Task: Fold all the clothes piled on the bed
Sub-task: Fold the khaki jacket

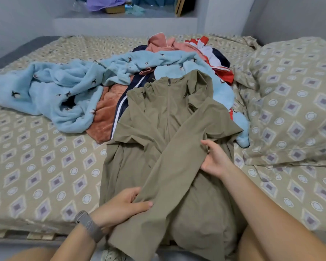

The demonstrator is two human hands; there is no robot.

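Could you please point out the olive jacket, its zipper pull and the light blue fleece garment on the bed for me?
Olive jacket (158,117): head view, on its chest panel left of the zip.
Zipper pull (169,81): head view, on the dark metal pull at the collar.
Light blue fleece garment (51,85): head view, on its crumpled left part.
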